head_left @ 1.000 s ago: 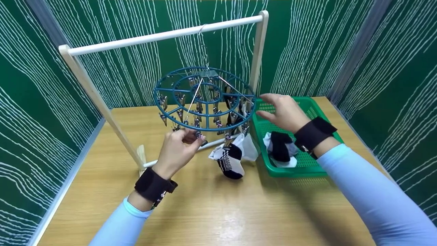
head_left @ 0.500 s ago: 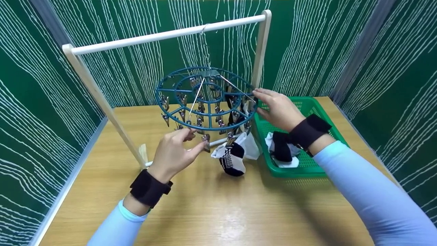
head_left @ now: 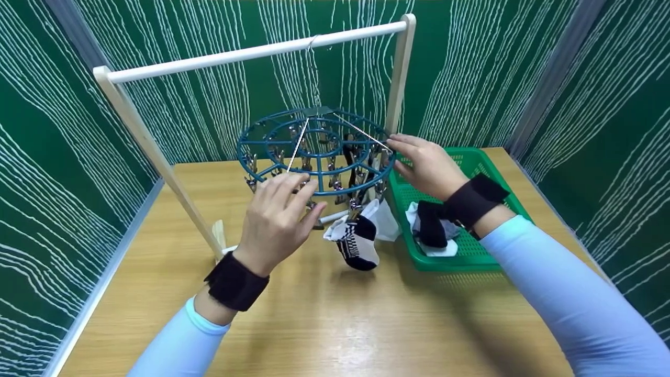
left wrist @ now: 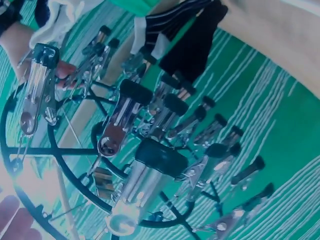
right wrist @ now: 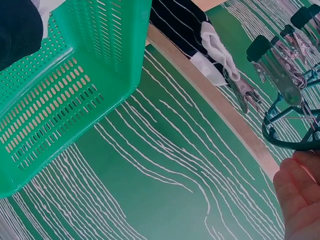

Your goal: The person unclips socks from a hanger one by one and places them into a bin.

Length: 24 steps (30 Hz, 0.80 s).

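Note:
A blue round clip hanger point(head_left: 345, 191) with many metal peg clips hangs from a white rail. My left hand point(head_left: 275, 222) is at its front left rim, fingers extended and thumb apart; the hand hides part of the rim and some clips. My right hand point(head_left: 426, 162) touches the right rim with nearly straight fingers, seen also by the fingertips point(right wrist: 292, 187) in the right wrist view. A black, white and grey sock point(head_left: 361, 248) hangs from a front clip. Behind it hangs a white sock point(head_left: 386, 222). Dark striped fabric point(left wrist: 177, 22) hangs farther back.
On the right of the wooden table point(head_left: 314, 324) stands a green perforated basket point(head_left: 473, 264), with black and white socks point(head_left: 433, 225) inside. A wooden stand with a white rail point(head_left: 251, 54) spans above. Green walls with white streaks enclose the table.
My left hand has let go of a front clip and risen to the rim. My right hand has moved left onto the rim. The hanger's near side has tilted up slightly.

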Each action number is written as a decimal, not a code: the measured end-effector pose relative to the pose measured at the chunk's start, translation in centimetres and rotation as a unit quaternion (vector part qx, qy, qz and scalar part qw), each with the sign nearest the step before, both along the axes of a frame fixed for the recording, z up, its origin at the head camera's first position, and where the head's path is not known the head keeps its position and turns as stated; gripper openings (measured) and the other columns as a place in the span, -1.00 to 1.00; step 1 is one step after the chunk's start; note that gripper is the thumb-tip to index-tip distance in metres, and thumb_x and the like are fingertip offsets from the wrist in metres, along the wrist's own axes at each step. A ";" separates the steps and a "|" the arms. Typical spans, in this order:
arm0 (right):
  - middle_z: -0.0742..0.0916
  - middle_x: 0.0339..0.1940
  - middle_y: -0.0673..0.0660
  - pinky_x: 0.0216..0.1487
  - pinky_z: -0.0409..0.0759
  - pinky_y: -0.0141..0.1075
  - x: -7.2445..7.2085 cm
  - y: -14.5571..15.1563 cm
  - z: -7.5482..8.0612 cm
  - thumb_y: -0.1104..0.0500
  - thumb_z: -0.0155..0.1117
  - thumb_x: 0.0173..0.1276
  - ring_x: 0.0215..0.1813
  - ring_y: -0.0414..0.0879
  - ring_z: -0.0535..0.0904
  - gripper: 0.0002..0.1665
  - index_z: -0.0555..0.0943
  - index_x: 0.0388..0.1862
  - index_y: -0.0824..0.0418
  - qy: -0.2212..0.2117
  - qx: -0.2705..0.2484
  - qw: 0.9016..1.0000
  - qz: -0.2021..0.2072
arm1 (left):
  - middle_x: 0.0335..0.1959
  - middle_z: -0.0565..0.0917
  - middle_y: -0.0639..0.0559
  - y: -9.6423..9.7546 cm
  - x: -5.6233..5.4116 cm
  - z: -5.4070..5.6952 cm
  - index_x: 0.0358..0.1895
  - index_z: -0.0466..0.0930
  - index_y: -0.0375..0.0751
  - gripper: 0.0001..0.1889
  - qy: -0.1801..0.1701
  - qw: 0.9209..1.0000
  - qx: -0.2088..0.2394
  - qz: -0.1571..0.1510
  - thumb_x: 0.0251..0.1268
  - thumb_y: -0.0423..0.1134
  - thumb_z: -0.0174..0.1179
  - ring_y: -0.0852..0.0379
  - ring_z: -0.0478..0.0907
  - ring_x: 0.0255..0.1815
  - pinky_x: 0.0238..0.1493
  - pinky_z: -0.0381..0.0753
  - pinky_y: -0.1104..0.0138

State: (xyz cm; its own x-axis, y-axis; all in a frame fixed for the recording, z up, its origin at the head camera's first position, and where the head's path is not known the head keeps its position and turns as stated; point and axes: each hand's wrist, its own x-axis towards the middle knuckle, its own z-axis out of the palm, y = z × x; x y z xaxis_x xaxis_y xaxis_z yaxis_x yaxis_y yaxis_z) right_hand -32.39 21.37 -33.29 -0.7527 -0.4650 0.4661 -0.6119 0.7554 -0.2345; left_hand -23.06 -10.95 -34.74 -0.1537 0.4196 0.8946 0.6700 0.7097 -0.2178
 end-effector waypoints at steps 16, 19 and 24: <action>0.73 0.35 0.43 0.45 0.62 0.19 1.4 0.3 0.8 0.33 0.41 0.53 0.41 0.33 0.66 -0.56 0.68 0.33 0.42 0.101 -0.022 0.994 0.023 | -0.21 0.82 -0.21 -0.9 -0.8 -0.2 -0.05 0.84 -0.39 -0.80 0.015 1.000 0.006 0.001 0.29 -0.44 0.50 -0.16 0.73 -0.15 -0.03 0.79 0.07; 0.76 0.29 0.43 0.41 0.65 0.18 1.6 0.2 0.8 0.34 0.45 0.49 0.37 0.33 0.70 -0.59 0.71 0.26 0.43 0.124 -0.024 0.991 0.034 | -0.21 0.82 -0.23 -1.4 -1.1 -0.3 -0.07 0.83 -0.39 -0.81 0.014 1.000 0.021 -0.001 0.27 -0.47 0.49 -0.18 0.75 -0.15 -0.03 0.80 0.06; 0.79 0.25 0.41 0.40 0.65 0.17 2.3 0.1 0.7 0.32 0.47 0.49 0.38 0.30 0.70 -0.62 0.74 0.23 0.41 0.145 -0.023 0.988 0.054 | -0.20 0.84 -0.24 -2.0 -1.5 -0.6 -0.09 0.83 -0.41 -0.82 0.010 0.999 0.049 -0.004 0.24 -0.51 0.47 -0.20 0.78 -0.14 -0.02 0.83 0.04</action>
State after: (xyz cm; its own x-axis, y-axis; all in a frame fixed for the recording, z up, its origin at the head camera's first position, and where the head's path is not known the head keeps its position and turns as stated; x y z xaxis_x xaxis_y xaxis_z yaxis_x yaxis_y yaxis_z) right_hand -30.12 21.47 -32.62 -0.5322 -0.5086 0.6768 -0.7341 0.6754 -0.0698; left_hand -24.53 -12.94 -35.31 -0.1321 0.3316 0.9341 0.6722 0.7226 -0.1614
